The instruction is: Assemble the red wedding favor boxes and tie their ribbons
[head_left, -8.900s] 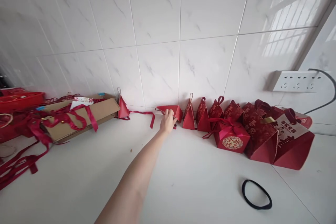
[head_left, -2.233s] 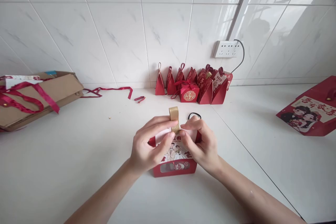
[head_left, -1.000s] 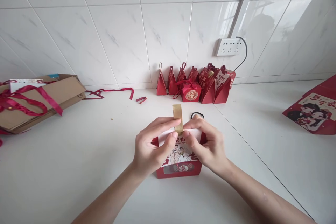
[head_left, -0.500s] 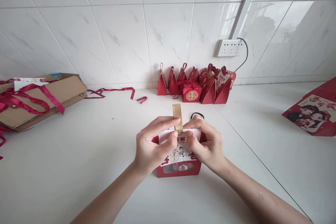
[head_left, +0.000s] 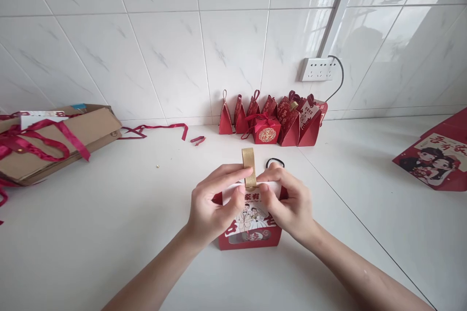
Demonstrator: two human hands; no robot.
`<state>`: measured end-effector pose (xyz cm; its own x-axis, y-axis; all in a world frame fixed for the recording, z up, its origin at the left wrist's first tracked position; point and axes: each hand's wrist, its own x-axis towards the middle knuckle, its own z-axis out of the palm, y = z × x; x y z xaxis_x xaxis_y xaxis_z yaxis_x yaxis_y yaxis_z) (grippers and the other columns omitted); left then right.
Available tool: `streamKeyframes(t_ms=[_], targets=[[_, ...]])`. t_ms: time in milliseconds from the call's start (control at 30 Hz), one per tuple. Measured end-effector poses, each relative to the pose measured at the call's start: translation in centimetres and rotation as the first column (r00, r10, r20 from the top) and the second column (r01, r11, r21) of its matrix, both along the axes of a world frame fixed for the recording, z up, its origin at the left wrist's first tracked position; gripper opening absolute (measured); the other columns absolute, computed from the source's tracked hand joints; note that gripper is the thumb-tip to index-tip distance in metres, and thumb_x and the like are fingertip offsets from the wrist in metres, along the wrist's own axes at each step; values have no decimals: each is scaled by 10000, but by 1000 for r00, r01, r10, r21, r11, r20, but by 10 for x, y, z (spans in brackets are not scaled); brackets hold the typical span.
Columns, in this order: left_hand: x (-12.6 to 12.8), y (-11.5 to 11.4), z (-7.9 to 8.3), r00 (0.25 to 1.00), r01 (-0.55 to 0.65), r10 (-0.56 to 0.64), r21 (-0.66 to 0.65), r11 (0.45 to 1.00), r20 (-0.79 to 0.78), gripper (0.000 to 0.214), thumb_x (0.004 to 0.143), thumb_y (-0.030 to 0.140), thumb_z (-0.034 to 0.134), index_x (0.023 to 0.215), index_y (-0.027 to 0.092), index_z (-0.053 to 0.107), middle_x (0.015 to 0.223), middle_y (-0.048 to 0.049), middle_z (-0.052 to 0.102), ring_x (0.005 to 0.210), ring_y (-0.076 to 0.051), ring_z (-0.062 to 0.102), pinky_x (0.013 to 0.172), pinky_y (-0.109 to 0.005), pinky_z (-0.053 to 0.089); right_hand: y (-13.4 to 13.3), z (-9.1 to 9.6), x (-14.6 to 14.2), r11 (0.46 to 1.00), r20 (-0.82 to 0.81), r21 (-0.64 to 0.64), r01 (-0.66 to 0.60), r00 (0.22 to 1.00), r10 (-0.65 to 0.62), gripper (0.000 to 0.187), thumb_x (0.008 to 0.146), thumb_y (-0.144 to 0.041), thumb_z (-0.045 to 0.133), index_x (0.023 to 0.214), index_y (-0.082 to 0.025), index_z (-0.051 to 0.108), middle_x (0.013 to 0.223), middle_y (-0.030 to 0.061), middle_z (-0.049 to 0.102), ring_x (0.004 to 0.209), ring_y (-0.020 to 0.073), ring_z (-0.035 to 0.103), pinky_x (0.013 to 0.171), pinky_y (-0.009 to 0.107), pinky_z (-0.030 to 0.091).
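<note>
A red gift box (head_left: 251,243) with a white printed flap, showing a cartoon couple, stands upright on the white table in front of me. A gold ribbon loop (head_left: 248,160) rises from the middle of its top edge. My left hand (head_left: 215,201) pinches that edge just left of the loop, its index finger lying against the ribbon. On the other side, my right hand (head_left: 288,199) pinches the top edge between thumb and fingers. Both hands hide the box's upper corners. Behind my right hand lies a black band (head_left: 274,161), partly covered.
Several small red gift boxes (head_left: 290,129) with loops line the tiled wall. A cardboard box (head_left: 98,124) draped with red ribbon (head_left: 47,143) sits at left. Small red snips (head_left: 198,140) lie near another ribbon end. A larger red box (head_left: 434,165) stands at right, below a socket strip (head_left: 316,69).
The view has shifted slightly. Both hands keep their pinch on the box top, with the right thumb and the fingers moved only a little.
</note>
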<state>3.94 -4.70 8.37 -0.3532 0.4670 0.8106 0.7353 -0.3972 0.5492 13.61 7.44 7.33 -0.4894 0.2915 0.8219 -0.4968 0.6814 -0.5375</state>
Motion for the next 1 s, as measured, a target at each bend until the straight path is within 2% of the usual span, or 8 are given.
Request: streamKeyframes(t_ms=[167, 467, 667, 867, 1000], targets=[[0, -1, 0, 999, 13, -12, 10, 1000, -51, 343, 801, 125, 619, 1107, 264, 684, 1041, -42, 712, 908, -162, 681, 778, -266, 590, 2, -1, 1, 999, -11, 10, -36, 999, 36, 86, 837, -143, 506, 830, -201, 570, 629, -28, 442, 529, 103, 402, 472, 238, 322], [1, 1, -3, 1000, -17, 17, 10, 1000, -3, 338, 807, 92, 619, 1084, 273, 691, 1031, -19, 714, 899, -133, 684, 786, -226, 588, 0, -1, 0, 1000, -10, -3, -16, 1000, 16, 61, 842, -157, 539, 805, -199, 565, 627, -30, 448, 527, 97, 400, 465, 233, 328], [3, 1, -1, 998, -51, 51, -10, 999, 33, 263, 814, 138, 622, 1043, 238, 707, 1004, -48, 725, 863, -159, 697, 742, -248, 606, -1, 3, 3, 999, 60, -34, -13, 998, 15, 78, 831, -148, 520, 784, -201, 552, 623, -34, 466, 524, 94, 430, 468, 227, 348], [3, 1, -1, 1000, -27, 27, 7, 1000, 12, 289, 812, 118, 616, 1052, 252, 703, 1009, -37, 721, 891, -150, 690, 774, -245, 599, -1, 2, 2, 997, 3, -46, -56, 998, 57, 47, 830, -177, 544, 792, -205, 543, 626, -30, 455, 510, 97, 403, 446, 229, 318], [2, 0, -1, 998, -42, 42, -9, 999, 38, 272, 809, 130, 620, 1037, 248, 710, 989, -40, 730, 859, -157, 698, 734, -250, 609, -2, 2, 1, 998, 25, -56, -34, 999, 35, 72, 838, -169, 555, 773, -200, 559, 621, -31, 466, 516, 94, 416, 456, 228, 330]])
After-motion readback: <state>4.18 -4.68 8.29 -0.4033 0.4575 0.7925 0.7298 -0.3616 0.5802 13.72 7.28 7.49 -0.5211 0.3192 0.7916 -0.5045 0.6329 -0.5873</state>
